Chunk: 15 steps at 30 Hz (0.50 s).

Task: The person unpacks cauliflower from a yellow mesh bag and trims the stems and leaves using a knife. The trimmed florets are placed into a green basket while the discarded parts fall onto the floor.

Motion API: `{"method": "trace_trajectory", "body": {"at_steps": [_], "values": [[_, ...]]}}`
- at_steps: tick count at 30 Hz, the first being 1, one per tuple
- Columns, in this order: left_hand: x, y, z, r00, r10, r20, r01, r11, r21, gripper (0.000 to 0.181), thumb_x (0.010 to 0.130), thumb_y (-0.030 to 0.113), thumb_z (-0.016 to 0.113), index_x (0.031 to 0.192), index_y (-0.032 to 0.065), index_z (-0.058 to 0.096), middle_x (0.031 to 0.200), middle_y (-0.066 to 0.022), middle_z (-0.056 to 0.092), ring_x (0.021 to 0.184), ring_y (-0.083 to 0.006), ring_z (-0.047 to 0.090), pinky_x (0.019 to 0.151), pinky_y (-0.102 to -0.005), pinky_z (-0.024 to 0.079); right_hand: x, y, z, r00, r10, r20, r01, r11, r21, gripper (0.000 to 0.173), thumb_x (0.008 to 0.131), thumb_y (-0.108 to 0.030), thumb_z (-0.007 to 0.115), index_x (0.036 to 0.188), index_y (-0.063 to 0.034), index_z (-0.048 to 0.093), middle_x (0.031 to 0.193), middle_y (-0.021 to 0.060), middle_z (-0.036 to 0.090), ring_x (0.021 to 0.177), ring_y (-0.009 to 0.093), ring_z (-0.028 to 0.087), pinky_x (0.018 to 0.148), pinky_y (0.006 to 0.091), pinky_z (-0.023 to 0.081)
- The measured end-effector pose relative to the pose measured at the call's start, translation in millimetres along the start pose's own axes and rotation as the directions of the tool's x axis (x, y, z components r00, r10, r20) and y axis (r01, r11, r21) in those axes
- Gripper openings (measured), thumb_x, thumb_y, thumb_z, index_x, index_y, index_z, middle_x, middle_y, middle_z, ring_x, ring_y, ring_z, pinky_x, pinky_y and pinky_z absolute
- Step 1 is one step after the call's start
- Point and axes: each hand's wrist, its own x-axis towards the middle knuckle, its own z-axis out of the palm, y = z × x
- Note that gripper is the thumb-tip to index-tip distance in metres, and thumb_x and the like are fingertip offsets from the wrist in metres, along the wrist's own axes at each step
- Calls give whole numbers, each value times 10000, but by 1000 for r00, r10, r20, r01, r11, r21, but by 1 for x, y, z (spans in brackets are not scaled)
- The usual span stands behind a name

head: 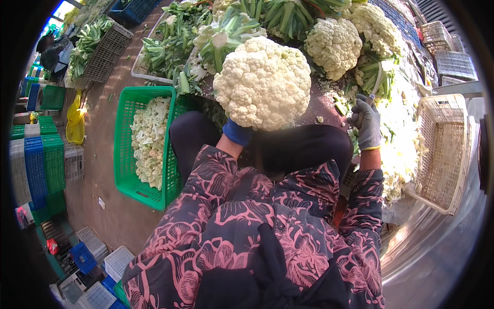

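Observation:
A large cream-coloured cauliflower head (264, 83) rests on my left hand (236, 132), which wears a blue-cuffed glove. The curds face up, and the head covers most of that hand's fingers. My right hand (364, 119), in a grey glove with a yellow hem, is closed around the handle of a knife (375, 87). Its pale blade points up and away from me, over cut green stalks. Just beyond the held head lies a trimmed leafy base (222, 38) with a cut stem end. Another cauliflower head (334, 48) sits at the back right.
A green plastic crate (119, 146) of cauliflower florets (150, 143) stands at my left. Bright, overexposed florets (401, 150) are heaped at my right, beside a beige crate (444, 154). Leaves (166, 54) fill a tray at the back. A person (54, 54) is at the far left near stacked crates.

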Motion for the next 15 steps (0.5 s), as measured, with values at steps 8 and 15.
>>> {"method": "trace_trajectory", "body": {"at_steps": [8,15], "values": [[-9,11,-5,998,-23,-51,27,996,81,609,827,398,478,1345,85,415,1385,-108,424,1260,-303,420,1051,-479,338,-31,3,28,992,17,124,-35,989,147,305,957,-288,449,1126,-49,533,692,-4,465,516,83,458,469,258,447],[8,1,-42,944,-51,-327,50,999,-14,632,788,484,454,1300,114,489,1361,-139,457,1233,-372,434,1012,-554,354,-69,-3,19,993,-90,79,81,990,113,240,906,-227,515,1049,-34,519,716,58,527,507,117,503,453,292,497]]}}
